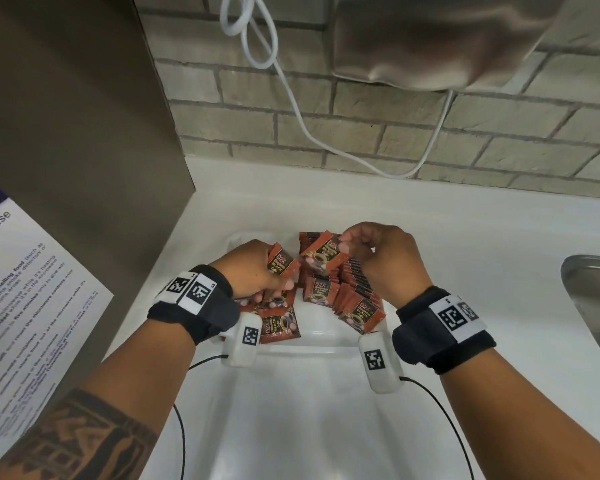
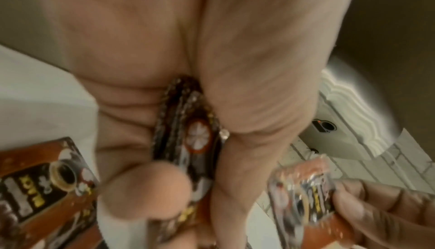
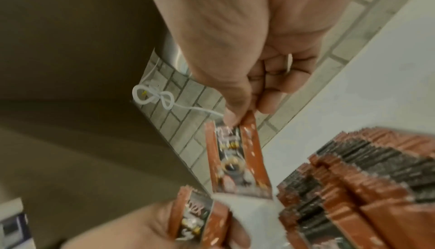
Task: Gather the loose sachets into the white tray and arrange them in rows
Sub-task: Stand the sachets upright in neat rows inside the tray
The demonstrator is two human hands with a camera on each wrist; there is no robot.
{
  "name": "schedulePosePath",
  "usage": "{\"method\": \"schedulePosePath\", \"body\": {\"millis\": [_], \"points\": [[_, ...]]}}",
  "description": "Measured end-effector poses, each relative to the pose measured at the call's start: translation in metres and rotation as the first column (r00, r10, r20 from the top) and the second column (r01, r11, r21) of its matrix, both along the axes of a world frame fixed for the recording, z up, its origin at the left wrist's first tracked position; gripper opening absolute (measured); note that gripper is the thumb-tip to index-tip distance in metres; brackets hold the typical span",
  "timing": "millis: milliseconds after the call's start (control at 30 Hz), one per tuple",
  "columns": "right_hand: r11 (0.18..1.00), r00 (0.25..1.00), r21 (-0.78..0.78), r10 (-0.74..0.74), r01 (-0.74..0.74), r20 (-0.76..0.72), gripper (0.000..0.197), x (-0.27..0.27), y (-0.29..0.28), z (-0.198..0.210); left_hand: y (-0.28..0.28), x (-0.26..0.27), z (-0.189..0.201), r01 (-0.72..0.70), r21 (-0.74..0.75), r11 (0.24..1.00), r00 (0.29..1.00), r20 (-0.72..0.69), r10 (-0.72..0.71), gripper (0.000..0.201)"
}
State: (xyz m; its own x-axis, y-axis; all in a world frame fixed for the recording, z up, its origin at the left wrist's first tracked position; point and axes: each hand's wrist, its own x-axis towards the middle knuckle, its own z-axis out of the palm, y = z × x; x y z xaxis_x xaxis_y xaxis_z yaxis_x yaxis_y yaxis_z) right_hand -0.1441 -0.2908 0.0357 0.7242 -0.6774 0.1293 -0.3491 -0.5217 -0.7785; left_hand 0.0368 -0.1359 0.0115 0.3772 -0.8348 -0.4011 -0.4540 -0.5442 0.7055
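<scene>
— Several sachets (image 1: 278, 323) lie flat and loose at the left of the white tray (image 1: 302, 351), not yet stood in a row. How far along does it look?

— More than half, by the look of it. The left hand (image 1: 248, 268) pinches a small bunch of sachets (image 1: 281, 266) between thumb and fingers, held above the loose ones. The right hand (image 1: 378, 252) pinches one single sachet (image 1: 321, 256) by its top edge, over the middle of the tray. Further right, packed rows of sachets (image 1: 355, 292) already stand on edge.

— So what is left?

— Judging by this, the flat ones and those in hand need filing into the rows.

— And the surroundings?

— From the left: a printed notice (image 1: 32, 299) on a metal cabinet (image 1: 73, 116), a white counter (image 1: 465, 244), a brick wall (image 1: 395, 133) with a white cable (image 1: 291, 95), and a steel sink (image 1: 593, 299).
</scene>
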Motion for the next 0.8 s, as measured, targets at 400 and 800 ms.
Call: {"method": "schedulePosePath", "body": {"millis": [400, 800], "points": [[0.962, 0.810, -0.181, 0.063, -0.205, -0.583, 0.024, 0.022, 0.016, -0.030, -0.039, -0.045, -0.012, 0.294, 0.457, 0.839, 0.928, 0.072, -0.364, 0.009], [0.955, 0.835, -0.182, 0.102, -0.235, -0.541, 0.010, 0.021, 0.011, -0.035, -0.048, -0.050, -0.024, 0.282, 0.442, 0.852, 0.951, -0.014, -0.307, 0.027]]}}
